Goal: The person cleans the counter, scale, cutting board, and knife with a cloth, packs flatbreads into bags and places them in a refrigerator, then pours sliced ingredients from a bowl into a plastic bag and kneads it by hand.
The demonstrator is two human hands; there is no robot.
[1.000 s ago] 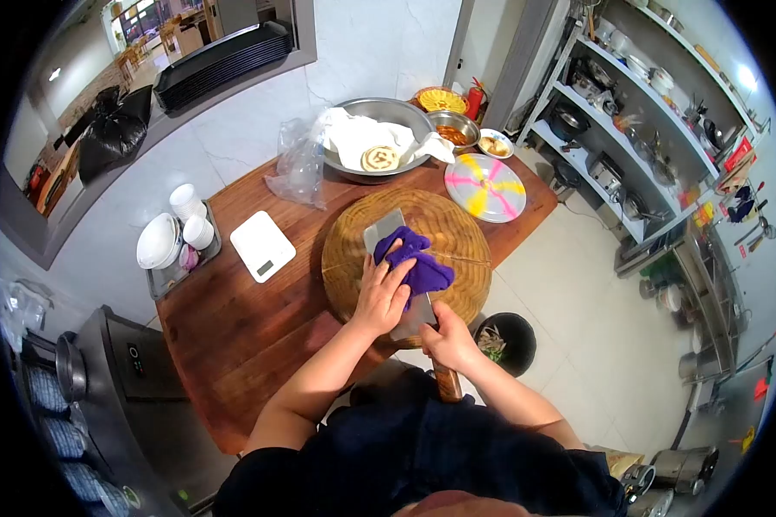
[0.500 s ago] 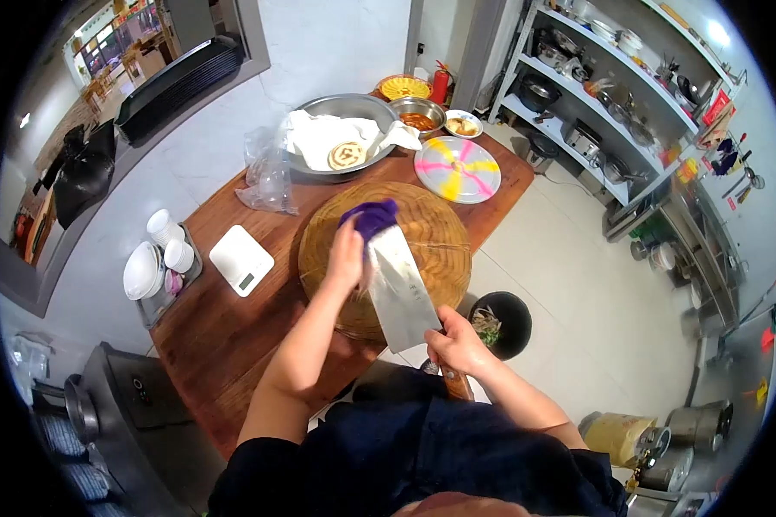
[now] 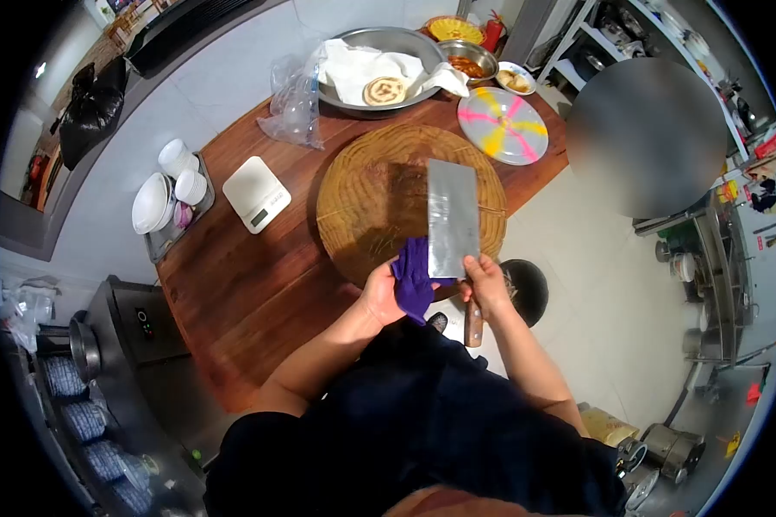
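My right hand grips a cleaver by its wooden handle, thumb near the base of the blade. The broad cleaver blade points away from me, over the right part of a round wooden chopping block. In my left hand is a bunched purple cloth, held at the block's near edge. Part of the cloth passes behind the lower end of the blade; whether it touches the metal there I cannot tell. Some left fingers are hidden by the cloth.
Behind the block stands a metal basin with white cloth and a flatbread. A striped round lid lies at right. At left are a kitchen scale and a tray of white cups. A black bin stands on the floor.
The cleaver has swung from slanting toward me to pointing away. My left hand and the cloth have come down from the blade's far end to near the handle. The view has shifted.
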